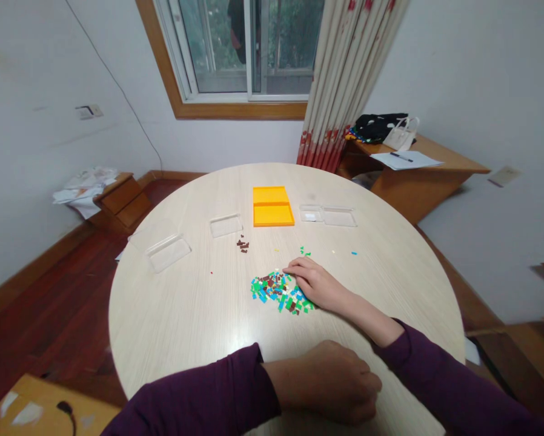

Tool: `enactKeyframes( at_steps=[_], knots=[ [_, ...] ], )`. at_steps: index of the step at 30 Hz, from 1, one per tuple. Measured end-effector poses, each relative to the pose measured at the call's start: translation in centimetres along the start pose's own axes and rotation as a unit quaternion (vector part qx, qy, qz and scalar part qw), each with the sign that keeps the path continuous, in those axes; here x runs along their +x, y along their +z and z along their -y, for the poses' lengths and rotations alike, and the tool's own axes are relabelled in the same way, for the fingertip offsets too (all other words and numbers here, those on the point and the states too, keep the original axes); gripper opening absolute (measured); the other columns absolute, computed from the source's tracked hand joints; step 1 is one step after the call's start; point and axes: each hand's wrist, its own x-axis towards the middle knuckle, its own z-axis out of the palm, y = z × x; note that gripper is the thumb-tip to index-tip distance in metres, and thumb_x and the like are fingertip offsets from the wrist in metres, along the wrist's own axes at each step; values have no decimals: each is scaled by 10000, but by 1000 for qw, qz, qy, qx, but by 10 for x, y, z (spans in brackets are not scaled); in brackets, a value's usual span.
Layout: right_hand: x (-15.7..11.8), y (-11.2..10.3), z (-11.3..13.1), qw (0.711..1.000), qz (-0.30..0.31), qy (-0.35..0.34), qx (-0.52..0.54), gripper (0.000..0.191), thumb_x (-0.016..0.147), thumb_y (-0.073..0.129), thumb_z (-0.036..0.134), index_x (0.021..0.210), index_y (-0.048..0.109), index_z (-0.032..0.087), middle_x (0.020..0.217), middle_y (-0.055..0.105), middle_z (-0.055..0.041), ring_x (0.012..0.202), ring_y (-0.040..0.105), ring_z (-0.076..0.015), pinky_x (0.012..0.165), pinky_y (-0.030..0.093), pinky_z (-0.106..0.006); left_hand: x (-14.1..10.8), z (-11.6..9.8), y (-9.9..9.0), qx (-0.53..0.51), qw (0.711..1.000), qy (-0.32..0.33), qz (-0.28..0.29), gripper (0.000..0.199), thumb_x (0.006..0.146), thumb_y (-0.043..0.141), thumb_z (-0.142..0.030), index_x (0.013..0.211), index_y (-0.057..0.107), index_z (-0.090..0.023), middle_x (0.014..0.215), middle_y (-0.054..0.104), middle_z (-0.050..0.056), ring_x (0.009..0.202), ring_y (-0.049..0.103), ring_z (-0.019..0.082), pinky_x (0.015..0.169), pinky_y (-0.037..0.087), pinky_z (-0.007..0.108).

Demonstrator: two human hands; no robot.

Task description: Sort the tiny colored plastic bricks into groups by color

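A loose pile of small toy building bricks (272, 287) in green, blue, brown, white, red and yellow lies on the round table. My right hand (312, 281) reaches over its right side, fingers stretched out with the tips at the pile's upper edge; nothing is visibly held. Close to the near table edge rests my left hand (340, 381), fingers curled in and no object showing in it. Beyond the pile sit a small group of brown bricks (243, 244), a few green bricks (305, 251), a blue brick (354, 253) and a red brick (211, 273).
At the far side of the pale table (172, 327) lies an opened yellow case (273, 215). Clear plastic boxes stand to its left (226, 226), farther left (167, 253), and to its right (339, 217). A wooden desk (454, 162) with paper and bags stands back right.
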Motion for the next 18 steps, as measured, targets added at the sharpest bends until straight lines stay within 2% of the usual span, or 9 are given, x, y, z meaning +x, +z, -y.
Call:
enactKeyframes(
  at_steps=[4, 7, 14, 18],
  knots=[
    [-3, -5, -3, 999, -23, 27, 3, 393, 856, 415, 28, 1065, 706, 189, 1004, 681, -98, 974, 644, -215, 881, 552, -414, 0, 0, 2, 5, 1000, 2, 8, 288, 949, 407, -277, 842, 637, -140, 736, 698, 27, 673, 652, 163, 494, 371, 311],
    [-3, -5, -2, 1000, -23, 17, -3, 392, 858, 413, 29, 1077, 704, 171, 1018, 679, -112, 982, 639, -222, 884, 552, -419, -1, 0, 1, 4, 1000, 5, 0, 272, 951, 419, -265, 839, 634, -142, 728, 698, 27, 668, 648, 159, 489, 365, 306],
    [-6, -2, -3, 998, 7, -9, -68, 379, 855, 440, 32, 1109, 700, 138, 1045, 669, -148, 998, 607, -260, 895, 531, -459, -2, 0, -4, -11, 1000, 2, 5, 293, 951, 411, -255, 856, 652, -120, 736, 695, 44, 696, 659, 177, 523, 400, 318],
    [7, -4, -3, 993, 32, 1, -115, 378, 877, 432, 43, 1140, 688, 131, 1044, 660, -161, 968, 590, -264, 861, 513, -453, 0, 0, -3, -21, 999, 0, 24, 290, 944, 414, -252, 867, 658, -114, 748, 706, 49, 697, 662, 188, 517, 416, 320]
  ],
)
